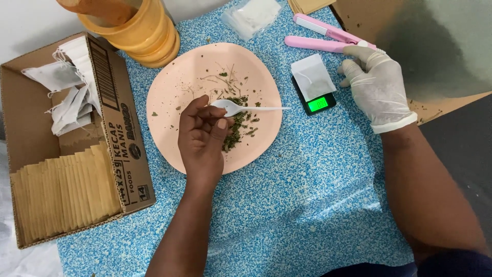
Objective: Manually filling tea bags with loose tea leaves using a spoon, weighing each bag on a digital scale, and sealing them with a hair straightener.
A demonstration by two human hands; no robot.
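Observation:
My bare left hand (202, 138) pinches a white plastic spoon (256, 109) close to its bowl, with the handle pointing right. It hovers over a pale pink plate (169, 102) that carries a small heap of dried green leaves (236, 131) and scattered bits. My right hand (376, 87) wears a white glove and rests to the right of a small black scale (318, 104) with a lit green display. An empty white tea bag (312, 77) lies on the scale. The gloved fingertips are loosely curled by the end of a pink flat-iron sealer (320, 33) and hold nothing.
An open cardboard box (128, 154) at the left holds tan paper envelopes (61, 190) and loose white tea bags (66, 87). Stacked orange containers (138, 31) stand behind the plate. A clear plastic packet (253, 15) lies at the back. Brown cardboard (359, 15) lies at the far right.

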